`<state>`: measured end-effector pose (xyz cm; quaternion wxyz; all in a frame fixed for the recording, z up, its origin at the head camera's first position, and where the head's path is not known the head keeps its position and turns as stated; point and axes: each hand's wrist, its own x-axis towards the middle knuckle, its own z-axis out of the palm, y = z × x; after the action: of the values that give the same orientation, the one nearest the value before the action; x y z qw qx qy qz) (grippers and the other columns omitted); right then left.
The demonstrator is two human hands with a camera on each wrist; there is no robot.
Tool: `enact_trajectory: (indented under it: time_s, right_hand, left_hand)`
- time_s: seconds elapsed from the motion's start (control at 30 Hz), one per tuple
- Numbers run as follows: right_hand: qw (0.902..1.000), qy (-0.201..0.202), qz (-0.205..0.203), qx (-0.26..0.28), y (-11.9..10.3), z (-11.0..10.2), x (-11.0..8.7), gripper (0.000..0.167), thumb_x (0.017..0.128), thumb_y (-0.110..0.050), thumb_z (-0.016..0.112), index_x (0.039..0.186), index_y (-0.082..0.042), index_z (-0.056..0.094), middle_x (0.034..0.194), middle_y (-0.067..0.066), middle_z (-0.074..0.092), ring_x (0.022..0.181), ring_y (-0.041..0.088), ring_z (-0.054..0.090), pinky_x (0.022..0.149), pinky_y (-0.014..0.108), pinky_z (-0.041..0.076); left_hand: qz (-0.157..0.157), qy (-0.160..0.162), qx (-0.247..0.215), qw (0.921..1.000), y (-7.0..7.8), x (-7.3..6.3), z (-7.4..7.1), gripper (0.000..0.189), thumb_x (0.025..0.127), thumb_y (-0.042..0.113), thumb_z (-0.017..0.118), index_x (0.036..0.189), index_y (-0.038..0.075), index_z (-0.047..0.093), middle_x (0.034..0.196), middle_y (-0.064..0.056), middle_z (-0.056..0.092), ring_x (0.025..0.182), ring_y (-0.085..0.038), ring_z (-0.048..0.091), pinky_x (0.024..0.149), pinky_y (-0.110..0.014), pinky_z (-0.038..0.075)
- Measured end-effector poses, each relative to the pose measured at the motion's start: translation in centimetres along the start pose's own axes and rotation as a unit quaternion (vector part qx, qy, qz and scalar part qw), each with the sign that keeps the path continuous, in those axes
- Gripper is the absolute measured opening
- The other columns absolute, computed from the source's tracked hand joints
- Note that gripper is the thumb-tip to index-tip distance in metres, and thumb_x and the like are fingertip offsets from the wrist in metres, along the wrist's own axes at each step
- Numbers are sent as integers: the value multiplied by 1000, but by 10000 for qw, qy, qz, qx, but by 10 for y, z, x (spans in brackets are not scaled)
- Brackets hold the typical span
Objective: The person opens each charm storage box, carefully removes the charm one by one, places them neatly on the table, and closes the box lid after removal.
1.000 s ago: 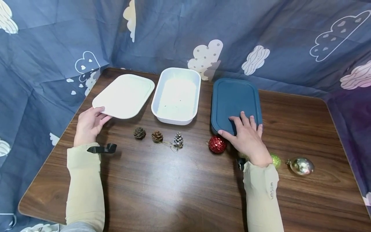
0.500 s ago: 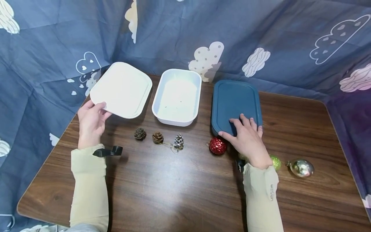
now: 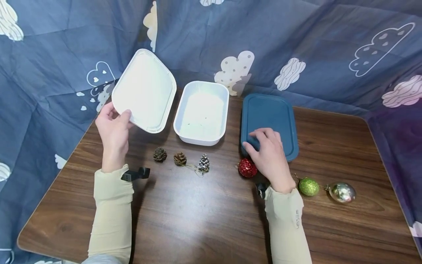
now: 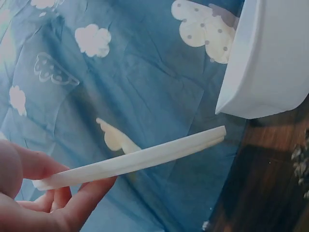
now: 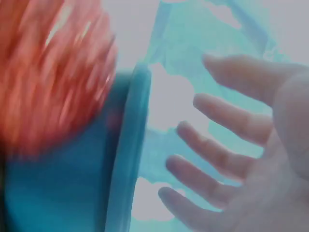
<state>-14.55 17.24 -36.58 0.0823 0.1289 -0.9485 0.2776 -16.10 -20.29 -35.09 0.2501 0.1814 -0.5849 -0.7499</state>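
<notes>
My left hand (image 3: pixel 114 137) pinches the near left corner of a white lid (image 3: pixel 145 91), thumb on top and fingers beneath. The lid is tilted up off the table, left of a white rectangular container (image 3: pixel 199 140). From the left wrist view, the lid (image 4: pixel 145 158) appears edge-on between thumb and fingers. Over the near end of a container with a dark blue lid (image 3: pixel 268 113), my right hand (image 3: pixel 271 157) hovers with its fingers spread and slightly bent, holding nothing. A red bauble (image 3: pixel 247 168) lies beside its thumb and looms blurred in the right wrist view.
In front of the white container lie three pine cones: a dark one (image 3: pixel 160 154), a brown one (image 3: pixel 180 158) and a frosted one (image 3: pixel 204 162). Right of my right wrist are a green glitter bauble (image 3: pixel 308 187) and a silver bauble (image 3: pixel 343 193). A blue cloud-patterned cloth (image 3: pixel 184 33) hangs behind the table.
My left hand has raised the white lid and tipped its far edge upward, shifting slightly right. My right hand has lifted off the blue lid and drawn left, uncovering the green bauble.
</notes>
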Motion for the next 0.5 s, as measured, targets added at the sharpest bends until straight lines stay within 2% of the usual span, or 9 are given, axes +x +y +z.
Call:
enact_trajectory:
  time_s: [0.1, 0.2, 0.27, 0.4, 0.43, 0.5]
  right_hand:
    - [9975, 340, 18, 623, -15, 7, 3, 29, 90, -21, 68, 111, -1, 66, 119, 17, 58, 108, 37, 51, 92, 49, 42]
    - [9889, 348, 395, 1388, -31, 16, 6, 32, 91, -20, 66, 118, -3, 62, 120, 16, 58, 107, 33, 58, 92, 44, 49]
    - [9798, 184, 721, 1857, -41, 24, 10, 38, 93, -20, 63, 127, -4, 57, 124, 15, 55, 109, 31, 60, 93, 42, 52]
    - [9578, -301, 1341, 2526, -55, 41, 16, 50, 95, -21, 56, 141, -4, 42, 139, 16, 44, 121, 28, 55, 98, 40, 50]
    - [9534, -392, 1447, 2619, -58, 45, 18, 53, 96, -21, 55, 143, -3, 39, 142, 16, 41, 124, 28, 53, 100, 41, 49]
    - [9499, -431, 1574, 2664, -60, 53, 19, 54, 96, -21, 53, 144, -2, 37, 144, 17, 39, 125, 28, 52, 101, 41, 48]
  left_hand:
    - [271, -15, 238, 9993, -1, -5, 8, 35, 84, -12, 54, 117, -1, 60, 95, -7, 54, 80, -16, 67, 63, -20, 57]
    - [796, -82, 783, 9937, -3, -10, 17, 35, 84, -10, 54, 118, -2, 61, 97, -3, 55, 88, -16, 67, 73, -20, 57]
    - [1262, -61, 1202, 9847, -5, -12, 23, 35, 84, -8, 56, 118, -1, 63, 96, 2, 55, 91, -13, 66, 79, -20, 56]
    - [2072, -77, 1513, 9665, -13, -20, 35, 34, 82, -7, 59, 114, 0, 69, 89, 9, 51, 88, -12, 65, 78, -20, 56]
    - [2219, -99, 1573, 9623, -15, -22, 38, 34, 82, -7, 59, 113, 1, 70, 88, 9, 50, 86, -12, 66, 75, -18, 56]
    - [2557, -218, 1642, 9525, -19, -27, 44, 35, 82, -8, 60, 113, 3, 71, 87, 3, 52, 84, -14, 66, 71, -16, 56]
